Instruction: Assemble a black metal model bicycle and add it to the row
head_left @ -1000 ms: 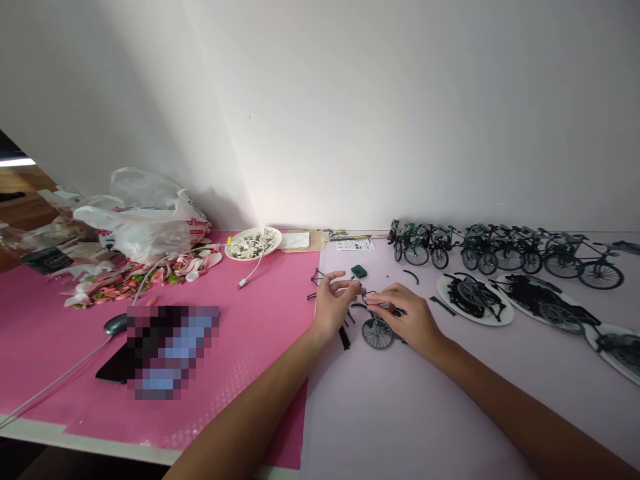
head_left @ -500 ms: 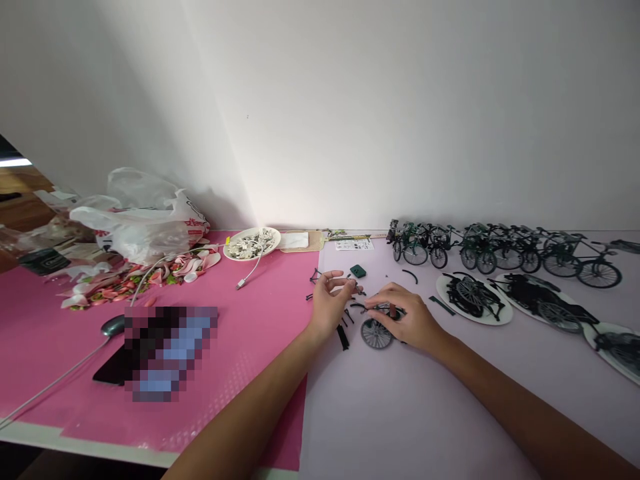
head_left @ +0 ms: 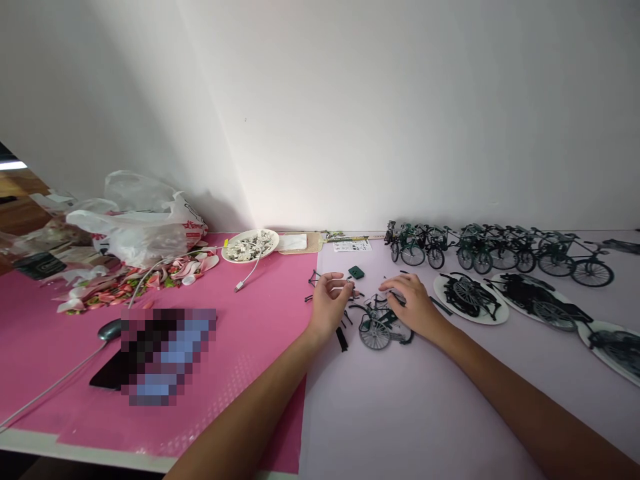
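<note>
My left hand (head_left: pixel 330 308) is closed in a pinch, with a small dark piece (head_left: pixel 357 292) at its fingertips, too small to name. Just right of it, a grey spoked toy bicycle wheel (head_left: pixel 375 335) lies among dark model bicycle parts (head_left: pixel 399 327) on the pale table. My right hand (head_left: pixel 413 305) is over the far right side of these parts, fingers stretched out and slightly apart, with nothing visible in them. Black strips (head_left: pixel 342 339) lie below my left hand. A dark green square box (head_left: pixel 357 272) sits behind both hands.
Assembled toy bicycles (head_left: pixel 500 250) line the wall. White plates (head_left: pixel 500 319) of black parts stand at right. On the pink sheet (head_left: pixel 240 373) lie a phone (head_left: pixel 113 373), a cable, a plate (head_left: pixel 229 253) of small white pieces, colourful pieces (head_left: pixel 120 287) and a plastic bag (head_left: pixel 135 227).
My right hand has lifted off the bicycle parts and moved up and right, uncovering more of them. Its fingers have straightened. My left hand stays almost in place, still pinching.
</note>
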The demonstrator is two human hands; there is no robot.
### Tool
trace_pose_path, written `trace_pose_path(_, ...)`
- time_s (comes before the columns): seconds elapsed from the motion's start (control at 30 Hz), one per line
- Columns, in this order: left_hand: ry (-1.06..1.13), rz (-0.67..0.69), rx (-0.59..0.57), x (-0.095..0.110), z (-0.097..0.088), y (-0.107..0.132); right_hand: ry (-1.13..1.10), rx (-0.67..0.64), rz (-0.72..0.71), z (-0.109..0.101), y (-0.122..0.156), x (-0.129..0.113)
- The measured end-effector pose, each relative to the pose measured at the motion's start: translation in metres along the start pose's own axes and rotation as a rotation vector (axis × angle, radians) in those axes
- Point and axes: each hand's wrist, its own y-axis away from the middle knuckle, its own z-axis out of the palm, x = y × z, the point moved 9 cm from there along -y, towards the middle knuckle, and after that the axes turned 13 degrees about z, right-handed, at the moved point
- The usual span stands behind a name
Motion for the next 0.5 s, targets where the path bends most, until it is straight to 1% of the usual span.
trace_pose_path(0.1, -0.006, -0.011, -0.02, 0.0, 0.001, 0.001, 0.009, -0.036, -0.043, 0.004, 0.001, -0.006)
trace_pose_path(0.3, -0.009, -0.014, -0.042, -0.002, 0.003, 0.001, 0.072, -0.049, -0.006, 0.008, 0.003, -0.007)
trace_pose_path(0.5, 0.004, -0.004, -0.051, -0.005, 0.004, 0.0, 0.055, -0.059, -0.055, 0.013, 0.004, -0.01)
